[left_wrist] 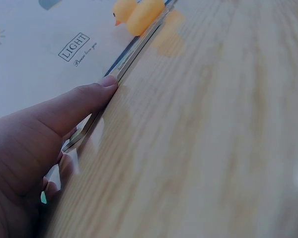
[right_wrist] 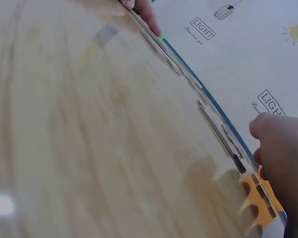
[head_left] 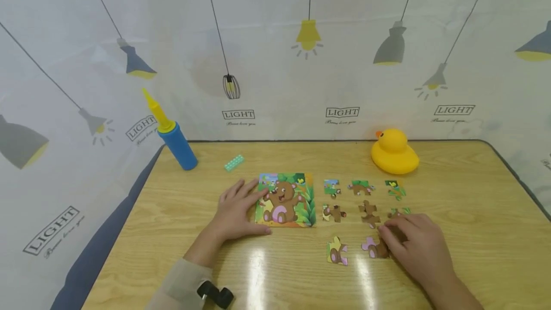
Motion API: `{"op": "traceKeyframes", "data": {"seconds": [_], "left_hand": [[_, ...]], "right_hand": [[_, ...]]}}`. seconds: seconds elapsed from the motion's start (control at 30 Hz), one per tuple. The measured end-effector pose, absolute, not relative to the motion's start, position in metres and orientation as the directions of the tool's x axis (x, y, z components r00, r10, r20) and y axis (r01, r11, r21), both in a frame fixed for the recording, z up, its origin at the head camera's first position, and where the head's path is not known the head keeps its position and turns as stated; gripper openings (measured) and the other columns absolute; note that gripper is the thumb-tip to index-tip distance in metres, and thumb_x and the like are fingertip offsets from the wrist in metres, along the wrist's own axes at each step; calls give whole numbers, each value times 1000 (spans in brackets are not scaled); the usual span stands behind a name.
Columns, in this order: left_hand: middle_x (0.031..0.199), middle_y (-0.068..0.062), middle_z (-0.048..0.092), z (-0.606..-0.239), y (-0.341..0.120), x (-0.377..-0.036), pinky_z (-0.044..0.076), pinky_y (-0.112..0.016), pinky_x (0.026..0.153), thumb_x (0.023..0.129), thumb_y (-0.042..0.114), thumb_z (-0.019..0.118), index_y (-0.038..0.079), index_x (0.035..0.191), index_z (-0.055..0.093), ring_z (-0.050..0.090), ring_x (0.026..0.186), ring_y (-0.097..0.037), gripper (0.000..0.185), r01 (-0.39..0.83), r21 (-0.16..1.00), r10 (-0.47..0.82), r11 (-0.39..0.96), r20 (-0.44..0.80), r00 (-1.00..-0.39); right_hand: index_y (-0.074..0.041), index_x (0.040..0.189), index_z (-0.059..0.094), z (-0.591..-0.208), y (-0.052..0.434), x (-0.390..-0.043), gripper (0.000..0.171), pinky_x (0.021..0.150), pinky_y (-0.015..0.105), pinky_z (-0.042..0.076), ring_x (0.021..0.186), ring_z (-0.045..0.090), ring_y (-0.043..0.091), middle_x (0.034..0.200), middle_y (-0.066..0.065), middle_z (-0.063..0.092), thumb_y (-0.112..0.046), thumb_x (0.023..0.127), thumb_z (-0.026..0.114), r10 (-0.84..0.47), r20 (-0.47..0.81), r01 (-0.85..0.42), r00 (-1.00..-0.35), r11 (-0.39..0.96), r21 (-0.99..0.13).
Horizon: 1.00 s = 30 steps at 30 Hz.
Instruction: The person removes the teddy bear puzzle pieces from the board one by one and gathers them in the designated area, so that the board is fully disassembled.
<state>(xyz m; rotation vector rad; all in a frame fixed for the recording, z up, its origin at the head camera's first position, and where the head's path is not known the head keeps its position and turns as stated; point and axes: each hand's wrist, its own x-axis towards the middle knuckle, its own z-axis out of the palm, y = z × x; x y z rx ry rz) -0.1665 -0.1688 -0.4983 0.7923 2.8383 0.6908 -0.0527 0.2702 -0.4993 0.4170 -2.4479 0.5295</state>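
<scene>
My left hand (head_left: 234,212) lies spread at the left side of a square bear picture board (head_left: 286,204). Its index finger reaches over the picture, and its thumb (left_wrist: 92,95) is stretched along the front edge. On the right, loose jigsaw pieces lie in rows, among them a bear-and-yellow piece (head_left: 336,251) and a brown piece (head_left: 369,214). Over the right end of those rows hovers my right hand (head_left: 417,248), thumb and index tips close together with nothing visible between them. It partly covers a pink-and-brown piece (head_left: 373,248) and a green-edged piece (head_left: 397,213).
A yellow rubber duck (head_left: 394,153) sits at the back right. Toward the back left stands a blue hand pump (head_left: 178,147) with a yellow nozzle. Between pump and board lies a mint toy brick (head_left: 234,163). Lamp-patterned fabric (head_left: 275,71) rises behind the wooden table (head_left: 292,281).
</scene>
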Motion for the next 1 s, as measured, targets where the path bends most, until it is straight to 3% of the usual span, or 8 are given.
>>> {"op": "traceKeyframes", "data": {"seconds": [0.1, 0.33, 0.6, 1.0], "left_hand": [[177, -2, 23, -500, -172, -167, 11, -70, 122, 72, 77, 84, 30, 164, 47, 11, 161, -44, 109, 455, 447, 505, 770, 8, -863], [177, -2, 24, -498, -178, -164, 11, -70, 122, 71, 77, 84, 31, 164, 47, 12, 161, -43, 110, 436, 437, 480, 787, 11, -877], [176, -3, 25, -495, -171, -167, 11, -69, 122, 72, 74, 85, 29, 164, 48, 12, 161, -44, 109, 457, 457, 502, 763, 26, -864], [176, -2, 25, -500, -168, -167, 12, -70, 122, 73, 76, 84, 30, 164, 48, 13, 161, -44, 108, 460, 441, 507, 770, 15, -862]], "right_hand": [[-5, 82, 80, -499, 263, -57, 20, 75, 51, 56, 79, 70, 32, 86, 9, 78, -25, 80, 85, -149, 643, -400, -751, 878, -264], [-7, 82, 80, -499, 232, -69, 24, 72, 48, 53, 76, 67, 28, 86, 6, 76, -31, 83, 77, -211, 668, -484, -714, 837, -253], [-12, 85, 81, -498, 187, -75, 26, 88, 54, 45, 93, 64, 30, 94, 5, 76, -38, 81, 80, -251, 619, -507, -744, 815, -279], [-17, 97, 81, -500, 134, -98, 28, 90, 53, 44, 104, 61, 29, 104, 0, 73, -42, 86, 82, -296, 502, -474, -813, 837, -274]]}}
